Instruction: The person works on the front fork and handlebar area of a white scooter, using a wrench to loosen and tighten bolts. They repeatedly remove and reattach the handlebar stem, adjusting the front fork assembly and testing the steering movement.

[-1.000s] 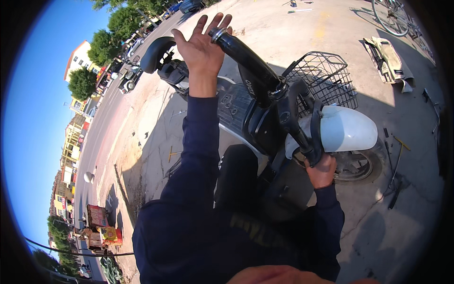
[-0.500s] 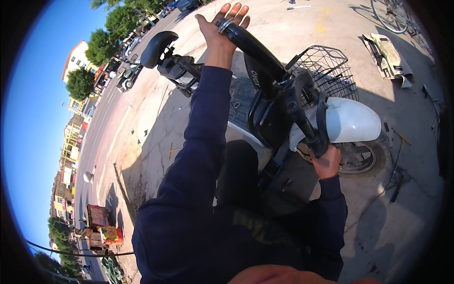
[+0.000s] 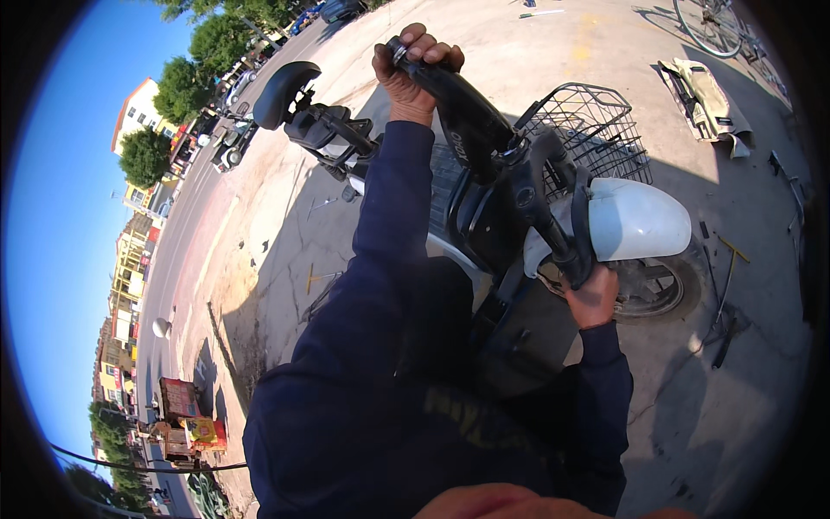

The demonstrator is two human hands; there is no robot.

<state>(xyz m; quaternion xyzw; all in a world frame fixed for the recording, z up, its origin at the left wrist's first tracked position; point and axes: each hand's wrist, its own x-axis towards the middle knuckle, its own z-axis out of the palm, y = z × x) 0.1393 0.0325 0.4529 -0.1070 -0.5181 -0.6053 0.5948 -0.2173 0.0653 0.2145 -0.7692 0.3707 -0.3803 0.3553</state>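
Observation:
My left hand [image 3: 406, 86] has its fingers curled over the top end of a thick black steering column [image 3: 471, 121], beside a silver metal ring [image 3: 398, 54]. The column belongs to an electric scooter and slants down to its black front fork [image 3: 546, 221]. Low on the right, my right hand [image 3: 595, 297] is closed around the bottom of the near fork leg, its fingertips mostly hidden behind it. A white front fender [image 3: 644, 221] and the front wheel [image 3: 650, 290] lie just past that hand. The scooter's footboard [image 3: 443, 186] shows beyond my left forearm.
A black wire basket [image 3: 596, 125] sits behind the column, and a black saddle [image 3: 284, 93] stands at the far left. Yellow-handled T-shaped tools [image 3: 733, 249] and a beige bag [image 3: 713, 108] lie on the concrete. A bicycle [image 3: 713, 26] stands at the far right; a street runs along the left.
My left hand's fingers, stretched out half a second ago, have curled over the column's top end. The column has dipped slightly. My right hand keeps its hold on the fork leg.

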